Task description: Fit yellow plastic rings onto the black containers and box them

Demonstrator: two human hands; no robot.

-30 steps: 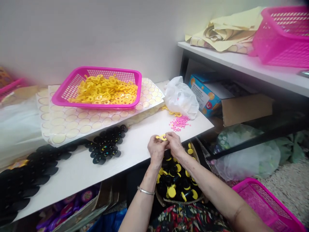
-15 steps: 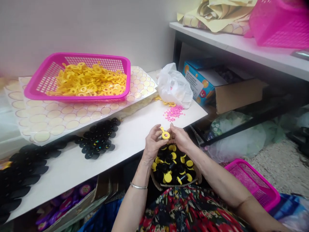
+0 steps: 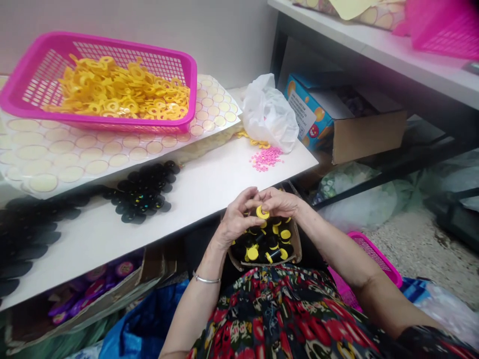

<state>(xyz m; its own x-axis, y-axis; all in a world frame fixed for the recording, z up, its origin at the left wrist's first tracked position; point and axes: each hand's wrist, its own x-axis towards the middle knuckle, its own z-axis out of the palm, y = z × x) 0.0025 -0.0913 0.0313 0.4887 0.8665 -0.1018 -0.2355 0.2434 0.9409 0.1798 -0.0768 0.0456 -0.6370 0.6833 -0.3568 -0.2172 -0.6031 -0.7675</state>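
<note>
Above a box of black-and-yellow pieces, both my hands meet around a small yellow ring-shaped plastic piece (image 3: 262, 213). My left hand (image 3: 236, 218) is closed, its thumb and fingers pinching the piece from the left. From the right, my right hand (image 3: 281, 202) reaches over with its fingertips pressed onto the piece at its centre. Its handle-like tab, if it faces away, is hidden by my fingers. Below, the cardboard box (image 3: 298, 243) holds several black cylinders with yellow caps (image 3: 253, 254), close to my lap.
A pink basket (image 3: 189, 124) of yellow ring pieces rests on sticker sheets (image 3: 71, 173) at the left. Pink beads (image 3: 266, 158) lie beside a white plastic bag (image 3: 270, 114). Black cylinders (image 3: 142, 194) stand on the white table (image 3: 204, 192). A blue carton (image 3: 305, 109) sits at the right.
My right fingers have moved left over the yellow piece, which now shows its round face without the tab. The camera view has shifted, so the basket sits higher and further left.
</note>
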